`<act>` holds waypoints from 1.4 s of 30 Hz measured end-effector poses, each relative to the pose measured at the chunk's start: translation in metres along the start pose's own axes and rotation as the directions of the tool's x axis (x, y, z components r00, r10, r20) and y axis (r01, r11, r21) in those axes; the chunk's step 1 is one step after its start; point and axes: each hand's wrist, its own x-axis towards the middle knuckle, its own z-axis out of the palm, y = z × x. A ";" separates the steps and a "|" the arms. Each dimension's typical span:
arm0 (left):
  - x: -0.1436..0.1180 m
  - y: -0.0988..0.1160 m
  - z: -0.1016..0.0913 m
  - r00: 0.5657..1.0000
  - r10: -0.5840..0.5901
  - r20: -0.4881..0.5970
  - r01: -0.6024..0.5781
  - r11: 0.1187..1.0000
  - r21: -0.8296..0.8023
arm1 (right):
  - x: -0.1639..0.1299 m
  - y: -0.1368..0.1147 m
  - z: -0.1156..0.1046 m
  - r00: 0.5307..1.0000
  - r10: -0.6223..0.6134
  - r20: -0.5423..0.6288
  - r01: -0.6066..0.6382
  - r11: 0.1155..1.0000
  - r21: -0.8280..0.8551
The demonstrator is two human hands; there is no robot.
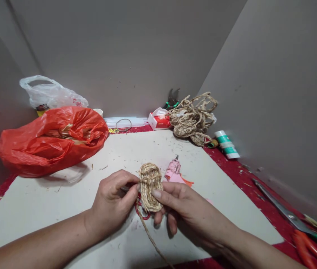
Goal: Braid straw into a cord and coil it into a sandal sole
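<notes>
A small woven straw slipper (pixel 148 186) is held upright between my hands over the white board. My left hand (pixel 116 196) is closed, with thumb and forefinger pinched at the slipper's left edge. My right hand (pixel 179 200) grips the right side, thumb on the front and fingers behind. A twisted straw cord (pixel 150 237) trails from the slipper's lower left toward the near edge. Red loops (pixel 146 216) that look like small scissor handles show below and behind the slipper, mostly hidden. Just beyond lies a pink glue gun (pixel 174 169), its dark nozzle pointing away.
A red plastic bag (pixel 21 149) of straw sits left, before a white bag (pixel 54 93). Glue sticks (pixel 138 122), a tissue pack (pixel 158 120), green-handled pliers (pixel 172 99) and bundled straw cord (pixel 189 121) line the back. Large scissors (pixel 289 216) lie right; a thread spool (pixel 227 145) stands farther back.
</notes>
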 end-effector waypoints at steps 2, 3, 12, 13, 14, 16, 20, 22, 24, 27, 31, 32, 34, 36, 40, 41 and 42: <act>0.001 0.001 0.000 1.000 -0.015 -0.002 0.015 1.000 -0.023 | 0.000 -0.001 0.000 1.000 0.020 0.009 -0.020 0.999 0.029; 0.002 0.002 0.000 0.999 -0.035 -0.002 0.035 0.999 -0.038 | 0.000 -0.001 0.000 1.000 0.024 0.014 -0.025 0.999 0.041; 0.003 0.003 -0.002 0.982 -0.189 0.009 0.189 0.976 -0.107 | 0.000 -0.002 0.000 0.999 0.036 0.022 -0.037 0.999 0.040; 0.003 0.002 -0.002 0.988 -0.154 0.004 0.153 0.985 -0.081 | -0.001 -0.002 0.000 0.999 0.037 0.019 -0.037 0.999 0.037; 0.002 0.002 -0.002 0.993 -0.117 0.000 0.116 0.991 -0.059 | -0.001 -0.003 0.000 0.999 0.037 0.017 -0.038 0.999 0.031; 0.001 0.001 -0.002 0.998 -0.070 -0.006 0.070 0.997 -0.030 | -0.002 -0.004 0.001 0.999 0.033 0.018 -0.033 0.999 0.020; 0.000 0.001 -0.001 0.990 -0.131 -0.044 0.129 0.990 -0.049 | -0.002 -0.005 0.001 1.000 0.004 0.024 -0.004 1.000 0.003; -0.001 0.000 0.000 0.984 -0.166 -0.061 0.162 0.984 -0.077 | -0.002 -0.005 0.002 1.000 -0.009 0.017 0.009 1.000 -0.018; -0.001 0.000 0.000 0.984 -0.168 -0.061 0.163 0.983 -0.081 | -0.002 -0.005 0.001 1.000 -0.016 0.011 0.017 0.999 -0.042; -0.001 -0.001 -0.002 0.991 -0.126 -0.047 0.124 0.992 -0.033 | -0.003 -0.006 0.002 1.000 -0.021 0.003 0.021 0.998 -0.062; -0.001 0.000 -0.003 0.998 -0.039 -0.052 0.042 0.998 0.049 | -0.004 -0.005 0.002 1.000 -0.031 0.002 0.031 0.998 -0.049; -0.001 0.001 -0.003 0.998 -0.021 -0.055 0.024 0.998 0.062 | -0.004 -0.005 0.002 0.999 -0.033 0.002 0.033 0.999 -0.043; -0.001 0.001 -0.003 0.998 0.011 -0.064 -0.006 0.997 0.080 | -0.004 -0.005 0.002 0.999 -0.035 -0.002 0.035 0.999 -0.037; -0.002 0.001 -0.003 0.996 0.020 -0.083 -0.013 0.996 0.088 | -0.004 -0.006 0.002 0.999 -0.043 -0.015 0.042 0.998 -0.041; -0.003 0.000 -0.003 0.993 -0.016 -0.121 0.027 0.995 0.096 | -0.004 -0.006 0.002 0.999 -0.042 -0.021 0.042 0.999 -0.020; -0.003 0.000 -0.003 0.992 -0.014 -0.123 0.027 0.994 0.103 | -0.004 -0.006 0.002 0.999 -0.037 -0.016 0.037 0.999 -0.008; -0.003 0.000 -0.003 0.993 -0.005 -0.122 0.019 0.994 0.112 | -0.004 -0.006 0.001 0.999 -0.033 -0.010 0.033 0.999 0.004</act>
